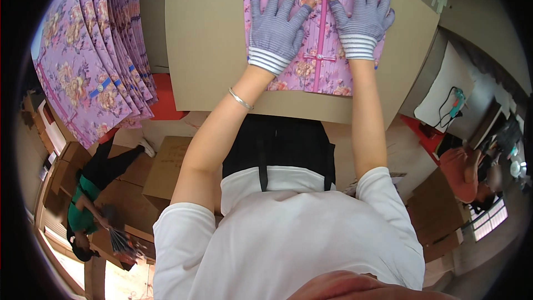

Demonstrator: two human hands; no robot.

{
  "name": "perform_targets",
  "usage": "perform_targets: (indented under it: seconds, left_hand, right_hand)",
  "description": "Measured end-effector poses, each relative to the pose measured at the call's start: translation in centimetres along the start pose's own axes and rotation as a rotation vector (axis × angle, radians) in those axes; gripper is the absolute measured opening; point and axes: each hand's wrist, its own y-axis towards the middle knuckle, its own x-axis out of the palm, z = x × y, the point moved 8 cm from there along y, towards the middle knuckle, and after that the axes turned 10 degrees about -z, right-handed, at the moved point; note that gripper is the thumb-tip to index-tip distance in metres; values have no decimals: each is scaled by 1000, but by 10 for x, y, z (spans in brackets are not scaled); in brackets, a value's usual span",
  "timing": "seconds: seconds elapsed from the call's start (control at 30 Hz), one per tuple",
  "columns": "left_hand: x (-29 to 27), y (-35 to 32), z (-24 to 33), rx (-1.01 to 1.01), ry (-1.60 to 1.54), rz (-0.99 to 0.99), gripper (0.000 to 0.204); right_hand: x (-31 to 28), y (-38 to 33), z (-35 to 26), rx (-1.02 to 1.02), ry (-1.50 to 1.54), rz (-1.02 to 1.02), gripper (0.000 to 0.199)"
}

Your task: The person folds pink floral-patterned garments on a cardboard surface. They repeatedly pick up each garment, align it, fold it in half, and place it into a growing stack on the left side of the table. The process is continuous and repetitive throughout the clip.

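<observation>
A pink floral printed piece (329, 78), flat and shiny like a paper bag, lies on the brown cardboard. A darker pink strip with knot-like fastenings runs down its middle, and a white rounded shape shows at its far edge. My left hand (276, 28) presses flat on its left part, fingers spread. On its right part rests my right hand (360, 19), fingers apart too. Both wear grey-purple striped gloves with white-striped cuffs, some thumb and finger tips bare. Neither hand grasps anything.
Brown cardboard (208, 50) covers the work surface. Many matching floral pieces (83, 61) stand stacked at the left. A teal-handled tool (457, 101) lies on a white sheet at the right. Other people (83, 200) are farther off on both sides, near cardboard boxes (166, 164).
</observation>
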Motion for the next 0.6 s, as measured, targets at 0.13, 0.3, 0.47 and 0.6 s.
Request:
perform_targets:
  seconds: [0.13,0.3,0.47,0.6]
  left_hand:
    - [2,0,1,-1,-28,-23,47]
    - [-3,2,2,-8,-13,-34,47]
    - [-9,1,8,25,-68,5,39]
    - [-11,0,10,46,-69,12,37]
  right_hand:
    - [2,-1,-3,6,-15,-15,66]
    - [-3,-4,-7,28,29,-49,61]
    - [-10,-4,-10,14,47,-67,57]
    - [-8,-5,-9,11,40,-22,56]
